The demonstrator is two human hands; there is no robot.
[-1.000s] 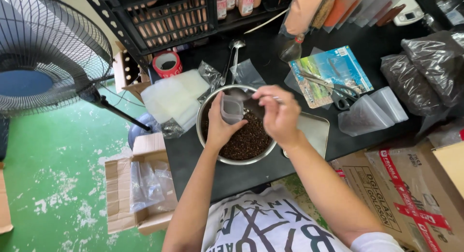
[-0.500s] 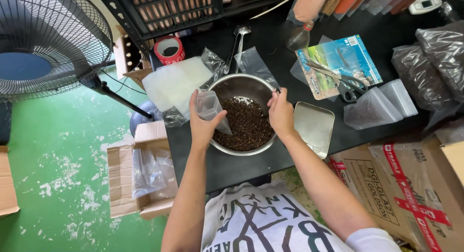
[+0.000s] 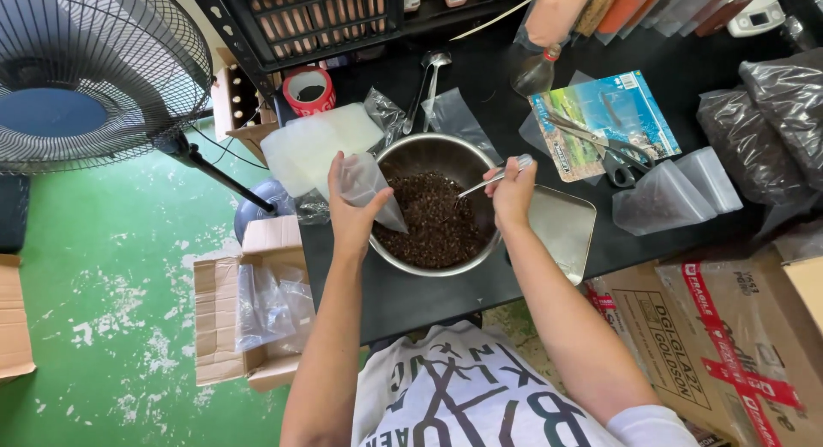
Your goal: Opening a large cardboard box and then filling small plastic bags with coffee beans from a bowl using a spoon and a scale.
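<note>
Right hand (image 3: 513, 192) now pinches spoon (image 3: 493, 180) over bowl (image 3: 435, 205); left hand (image 3: 353, 209) grips clear bag (image 3: 370, 188). Keep bag mouth open beside spoon.

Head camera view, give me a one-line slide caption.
Left hand holds a clear bag, right hand a spoon, over a steel bowl.

A black table (image 3: 446, 297) carries a steel bowl (image 3: 433, 156) and a metal tray (image 3: 561, 228). Scissors (image 3: 600, 143) lie on what looks like a printed packet (image 3: 634, 108).
</note>
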